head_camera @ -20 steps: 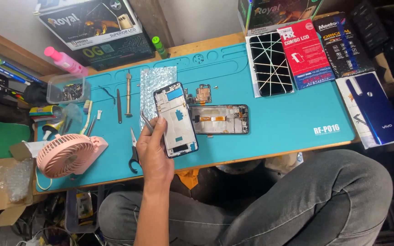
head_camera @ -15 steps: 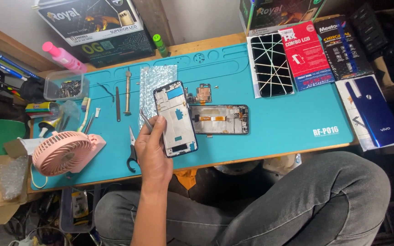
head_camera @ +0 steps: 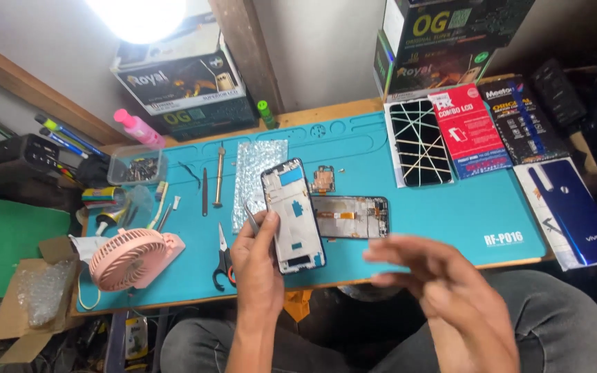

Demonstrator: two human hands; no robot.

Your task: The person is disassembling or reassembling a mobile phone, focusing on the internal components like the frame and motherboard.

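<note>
My left hand [head_camera: 256, 266] grips a phone display frame [head_camera: 293, 214], white inside with a dark blue rim, tilted up above the blue work mat [head_camera: 450, 207]. Thin metal tweezers [head_camera: 250, 215] stick up between the same fingers. My right hand [head_camera: 443, 290] hovers blurred at the lower right, fingers apart and empty, just below the opened phone body [head_camera: 350, 216] that lies flat on the mat. A small circuit board [head_camera: 323, 179] rests behind the frame.
A pink fan [head_camera: 129, 259] and scissors [head_camera: 223, 259] lie at the mat's front left. A screwdriver [head_camera: 219, 175], a bubble-wrap strip [head_camera: 253, 173] and a parts tray [head_camera: 136, 168] sit further back. Packaged screens [head_camera: 419, 141] and boxes [head_camera: 181, 83] line the right and rear.
My right hand has come into view at the lower right. The camera has shifted closer and up; my left hand still holds the display frame in about the same place.
</note>
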